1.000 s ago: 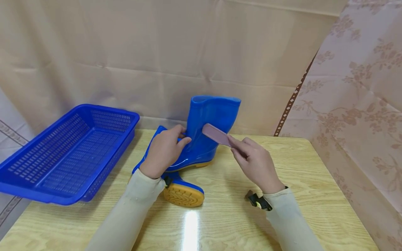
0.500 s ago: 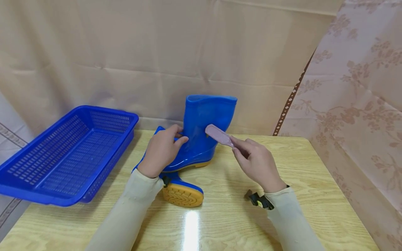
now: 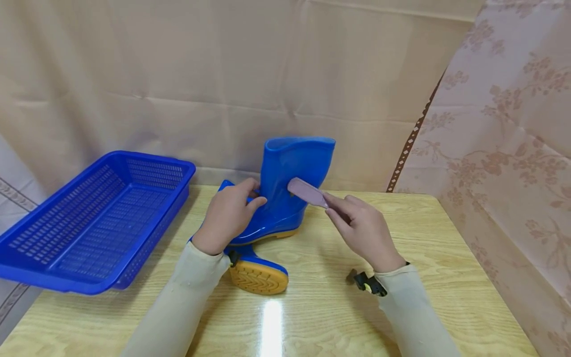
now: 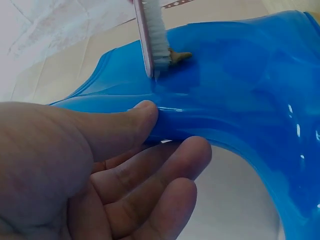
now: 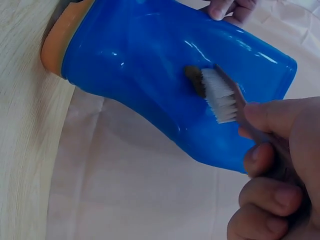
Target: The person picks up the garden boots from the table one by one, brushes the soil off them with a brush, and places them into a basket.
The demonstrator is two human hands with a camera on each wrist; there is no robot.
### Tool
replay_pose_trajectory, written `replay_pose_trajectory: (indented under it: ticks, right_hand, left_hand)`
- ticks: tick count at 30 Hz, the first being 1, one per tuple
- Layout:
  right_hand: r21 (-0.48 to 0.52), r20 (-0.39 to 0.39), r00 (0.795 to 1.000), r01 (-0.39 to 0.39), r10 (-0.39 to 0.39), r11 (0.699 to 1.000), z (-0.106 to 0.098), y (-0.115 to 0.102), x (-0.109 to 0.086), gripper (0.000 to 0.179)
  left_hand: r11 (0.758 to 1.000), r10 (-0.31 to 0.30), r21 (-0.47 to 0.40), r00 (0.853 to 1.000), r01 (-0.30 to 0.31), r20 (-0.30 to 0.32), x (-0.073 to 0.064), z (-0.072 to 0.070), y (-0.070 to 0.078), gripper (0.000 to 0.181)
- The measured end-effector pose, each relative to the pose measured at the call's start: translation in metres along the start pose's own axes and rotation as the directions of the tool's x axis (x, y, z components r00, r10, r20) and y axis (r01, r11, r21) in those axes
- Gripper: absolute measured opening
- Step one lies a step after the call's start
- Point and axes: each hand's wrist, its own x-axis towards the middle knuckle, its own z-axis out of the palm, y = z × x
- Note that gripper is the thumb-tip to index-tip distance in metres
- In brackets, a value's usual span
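A blue rain boot (image 3: pixel 294 163) with a yellow sole stands upright at the table's back. My left hand (image 3: pixel 229 210) pinches the front of its shaft, with the thumb (image 4: pixel 135 120) on the near side and fingers behind. My right hand (image 3: pixel 363 230) grips a pinkish scrub brush (image 3: pixel 308 192) by its handle. In the right wrist view its white bristles (image 5: pixel 219 95) touch the shaft beside a brown smear (image 5: pixel 192 80). A second blue boot lies on its side, partly behind my left arm, its yellow sole (image 3: pixel 260 277) facing me.
A blue slotted plastic basket (image 3: pixel 156 233) stands on the left of the wooden table (image 3: pixel 428 277). Beige cloth (image 3: pixel 200 74) hangs behind, and a flowered cloth (image 3: pixel 504 173) borders the right side.
The upright boot's shaft has tilted slightly left, with my left hand still on it. The brush has moved a little right, then back left across the shaft.
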Motion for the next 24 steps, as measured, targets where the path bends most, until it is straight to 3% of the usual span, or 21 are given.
replay_pose_trajectory:
  ticks: [5,14,19,24]
  right_hand:
    - [0.002,-0.011,0.998,0.057,-0.057,0.998,0.0012,-0.0009,0.0005,0.037]
    - [0.02,0.003,0.997,0.074,-0.075,0.997,0.0052,-0.002,0.0004,0.037]
    - [0.03,-0.013,0.994,0.111,-0.111,0.993,0.0074,-0.0022,-0.0006,0.037]
    - [0.035,-0.022,0.99,0.138,-0.137,0.99,0.0084,-0.002,-0.0006,0.036]
  left_hand:
    - [1.0,0.027,0.012,1.0,-0.027,-0.008,-0.0011,0.0003,-0.0002,0.032]
    - [0.998,0.052,0.017,0.999,-0.053,0.013,-0.0018,-0.0008,-0.001,0.023]
    - [0.999,0.053,-0.003,0.997,-0.053,0.064,-0.0008,-0.0006,-0.0007,0.021]
    - [1.0,0.021,-0.01,0.987,-0.02,0.161,0.0008,0.0007,-0.0009,0.03]
